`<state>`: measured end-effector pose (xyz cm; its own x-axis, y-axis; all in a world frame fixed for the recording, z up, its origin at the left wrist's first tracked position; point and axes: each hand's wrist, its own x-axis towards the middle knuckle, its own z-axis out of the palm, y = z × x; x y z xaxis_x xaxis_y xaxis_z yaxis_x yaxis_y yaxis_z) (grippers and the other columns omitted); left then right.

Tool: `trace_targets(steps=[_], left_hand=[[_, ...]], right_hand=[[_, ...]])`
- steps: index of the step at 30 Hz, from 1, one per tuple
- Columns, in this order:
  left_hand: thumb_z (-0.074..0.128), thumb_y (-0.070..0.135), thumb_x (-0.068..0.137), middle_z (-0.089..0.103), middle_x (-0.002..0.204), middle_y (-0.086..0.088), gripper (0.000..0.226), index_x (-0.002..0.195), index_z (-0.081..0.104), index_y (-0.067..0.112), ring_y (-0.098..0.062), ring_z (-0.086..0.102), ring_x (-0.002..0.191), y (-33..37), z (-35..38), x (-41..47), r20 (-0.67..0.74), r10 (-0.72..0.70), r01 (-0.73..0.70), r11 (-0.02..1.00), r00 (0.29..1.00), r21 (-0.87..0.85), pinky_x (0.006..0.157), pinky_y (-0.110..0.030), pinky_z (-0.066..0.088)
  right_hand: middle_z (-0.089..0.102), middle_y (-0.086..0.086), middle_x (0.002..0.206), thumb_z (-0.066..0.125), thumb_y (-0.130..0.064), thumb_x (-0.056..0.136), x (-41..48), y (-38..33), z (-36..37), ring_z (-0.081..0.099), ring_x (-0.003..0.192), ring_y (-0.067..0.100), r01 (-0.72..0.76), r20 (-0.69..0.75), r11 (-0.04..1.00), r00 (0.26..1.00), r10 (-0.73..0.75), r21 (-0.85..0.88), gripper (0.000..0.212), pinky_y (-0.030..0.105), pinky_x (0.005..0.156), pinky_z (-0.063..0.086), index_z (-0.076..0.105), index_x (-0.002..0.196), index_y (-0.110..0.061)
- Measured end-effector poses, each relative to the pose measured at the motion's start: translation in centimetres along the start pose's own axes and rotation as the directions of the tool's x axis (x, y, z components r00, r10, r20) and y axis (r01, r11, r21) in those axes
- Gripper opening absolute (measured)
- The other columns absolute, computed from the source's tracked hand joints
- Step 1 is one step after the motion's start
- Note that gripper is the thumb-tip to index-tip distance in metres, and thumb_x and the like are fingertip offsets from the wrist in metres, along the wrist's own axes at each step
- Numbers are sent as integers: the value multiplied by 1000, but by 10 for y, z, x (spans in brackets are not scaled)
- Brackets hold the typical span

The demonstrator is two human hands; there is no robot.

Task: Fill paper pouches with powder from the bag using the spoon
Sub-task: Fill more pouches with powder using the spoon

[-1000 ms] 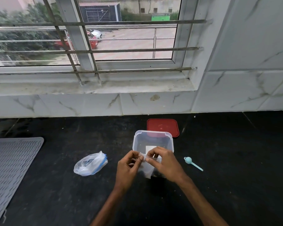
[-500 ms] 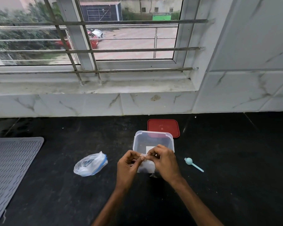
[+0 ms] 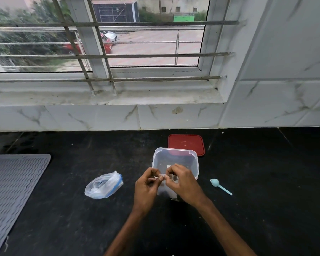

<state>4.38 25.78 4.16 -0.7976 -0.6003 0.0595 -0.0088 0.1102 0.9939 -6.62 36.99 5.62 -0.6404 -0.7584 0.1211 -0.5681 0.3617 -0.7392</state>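
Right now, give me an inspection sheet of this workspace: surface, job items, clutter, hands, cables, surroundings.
Surface: black counter, a few pale specks on it.
Job's things: pouch held in front of the clear tub; plastic bag lies left of the hands; teal spoon lies to their right, untouched.
Clutter: red lid lies flat behind the tub; grey ribbed mat at far left.
Hands: left hand and right hand both pinch the pouch's top edge.
Cables: nothing seen.
Surroundings: marble-tiled wall and barred window behind the counter.
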Motion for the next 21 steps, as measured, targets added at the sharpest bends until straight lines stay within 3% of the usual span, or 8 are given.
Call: trace_targets(steps=[4,7,10,13,17,21], left_hand=[[66,6,91,67,85,-4,7,90,63,13,-24,68,81,-4,-1,-1,-50,-25,24,1000,998,-21,68,-30,57],[65,6,91,67,90,-3,10,93,64,15,-26,68,86,-5,-1,-1,-51,-26,25,999,998,-21,73,-36,60],[66,5,90,67,92,-3,11,95,64,15,-26,68,86,-3,0,0,-46,-43,41,998,998,-39,72,-39,60],[71,7,87,68,95,-2,15,99,64,13,-22,70,88,2,0,-1,-5,-42,42,998,999,-52,69,-31,59],[73,12,86,71,89,-4,9,93,67,9,-20,71,86,5,1,1,20,-19,19,1000,1000,1,70,-29,59],[71,12,87,71,88,-1,8,94,67,9,-19,70,87,4,0,2,-24,-17,17,1000,1000,8,70,-27,58]], right_hand=[[64,-10,91,67,-30,92,-1,3,0,56,87,6,-4,-12,1000,1000,5,5,10,24,79,51,67,93,-20],[66,-12,91,71,-29,89,-2,5,-2,59,87,5,-76,-41,994,996,79,82,10,22,80,52,70,94,-20],[63,-12,86,77,-18,83,-1,7,-2,59,82,6,-90,-96,992,991,98,83,8,28,77,54,69,85,-17],[61,-10,83,80,-11,78,2,10,-4,60,80,9,-56,-155,998,986,61,38,12,34,73,55,68,79,-14],[58,-11,80,81,-9,77,2,6,-4,59,76,8,12,-164,1000,986,-16,-28,12,26,70,54,69,77,-12],[66,-13,84,81,-20,78,0,4,-8,63,85,3,-31,-126,994,991,44,104,11,14,76,52,75,86,-15]])
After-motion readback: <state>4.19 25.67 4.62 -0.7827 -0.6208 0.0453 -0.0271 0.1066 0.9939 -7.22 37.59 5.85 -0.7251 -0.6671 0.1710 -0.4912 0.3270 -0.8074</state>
